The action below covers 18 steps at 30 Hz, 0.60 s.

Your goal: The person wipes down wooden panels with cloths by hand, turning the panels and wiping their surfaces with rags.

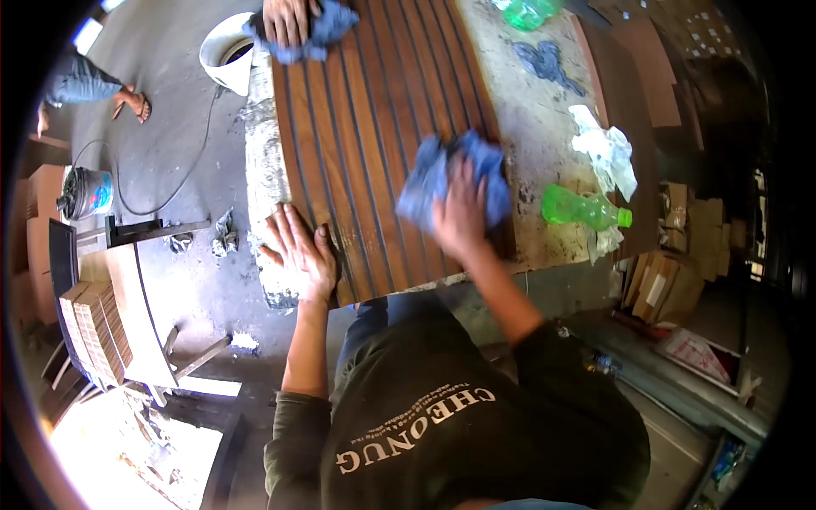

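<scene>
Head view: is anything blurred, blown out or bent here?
Head view: the right hand and its blue rag are smeared by motion blur; the left hand, flat on the slatted panel, is sharp. Sunlight blows out the floor at lower left. The fisheye bends the panel's edges, and the rim is black, with the right side dim.

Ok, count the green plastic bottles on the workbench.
2. One green bottle lies on its side right of the slatted wood panel; the other bottle sits at the far end, cut off by the picture's edge.

Glossy dark wood panel (374,127); soft blue cloth (433,174).
</scene>
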### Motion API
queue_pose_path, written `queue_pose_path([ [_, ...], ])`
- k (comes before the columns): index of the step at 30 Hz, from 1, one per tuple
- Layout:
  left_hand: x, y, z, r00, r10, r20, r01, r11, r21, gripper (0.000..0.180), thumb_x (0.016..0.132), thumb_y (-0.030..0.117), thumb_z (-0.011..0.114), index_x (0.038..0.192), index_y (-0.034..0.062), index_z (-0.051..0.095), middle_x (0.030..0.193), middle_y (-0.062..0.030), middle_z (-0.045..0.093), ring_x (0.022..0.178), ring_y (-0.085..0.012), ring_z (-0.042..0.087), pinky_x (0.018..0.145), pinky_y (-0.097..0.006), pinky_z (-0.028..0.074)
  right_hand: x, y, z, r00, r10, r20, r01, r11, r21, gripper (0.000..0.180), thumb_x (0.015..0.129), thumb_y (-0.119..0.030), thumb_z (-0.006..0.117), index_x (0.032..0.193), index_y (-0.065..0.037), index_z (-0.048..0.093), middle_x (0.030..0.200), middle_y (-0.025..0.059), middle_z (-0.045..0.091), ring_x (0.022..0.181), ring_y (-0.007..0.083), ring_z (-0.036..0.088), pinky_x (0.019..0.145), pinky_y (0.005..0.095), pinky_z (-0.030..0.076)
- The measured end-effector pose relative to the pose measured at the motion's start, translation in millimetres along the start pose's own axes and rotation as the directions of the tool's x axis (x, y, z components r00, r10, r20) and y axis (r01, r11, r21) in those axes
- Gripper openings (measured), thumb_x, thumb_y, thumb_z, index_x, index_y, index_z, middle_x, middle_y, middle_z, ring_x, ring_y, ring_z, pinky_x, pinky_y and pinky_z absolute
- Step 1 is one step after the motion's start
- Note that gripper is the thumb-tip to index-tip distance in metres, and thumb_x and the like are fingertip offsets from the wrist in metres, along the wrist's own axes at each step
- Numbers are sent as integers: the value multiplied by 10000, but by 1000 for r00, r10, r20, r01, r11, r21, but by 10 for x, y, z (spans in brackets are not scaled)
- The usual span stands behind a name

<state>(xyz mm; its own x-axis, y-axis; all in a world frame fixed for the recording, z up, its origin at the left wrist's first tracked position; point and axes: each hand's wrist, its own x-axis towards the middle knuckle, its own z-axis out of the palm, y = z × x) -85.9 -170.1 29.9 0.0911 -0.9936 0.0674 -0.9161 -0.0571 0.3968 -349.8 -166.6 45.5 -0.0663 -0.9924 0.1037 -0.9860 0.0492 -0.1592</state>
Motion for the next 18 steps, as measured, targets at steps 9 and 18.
queue_pose_path([
  [9, -9, 97, -127, 999, 39, -9, -40, 998, -46, 562, 956, 341, 334, 1440, 61, 270, 1491, -120, 272, 1405, -324, 156, 1086, -558, -47, 1046, -827, 99, 971, -240, 15, 240, 970, 31, 582, 936, -390, 372, 1392, -30, 347, 1500, 152, 229, 1399, 306, 170, 1127, 513, 112],
  [18, -68, -31, -151, 997, -51, -53, 42, 985, -165, 512, 948, 355, 342, 1355, 55, 421, 1458, -132, 327, 1380, -345, 212, 1096, -565, -3, -648, -1022, -318, 787, -354, 506, 316, 935, 162, 639, 819, -324, 545, 1363, -25, 392, 1487, 183, 242, 1382, 337, 215, 1092, 560, 154],
])
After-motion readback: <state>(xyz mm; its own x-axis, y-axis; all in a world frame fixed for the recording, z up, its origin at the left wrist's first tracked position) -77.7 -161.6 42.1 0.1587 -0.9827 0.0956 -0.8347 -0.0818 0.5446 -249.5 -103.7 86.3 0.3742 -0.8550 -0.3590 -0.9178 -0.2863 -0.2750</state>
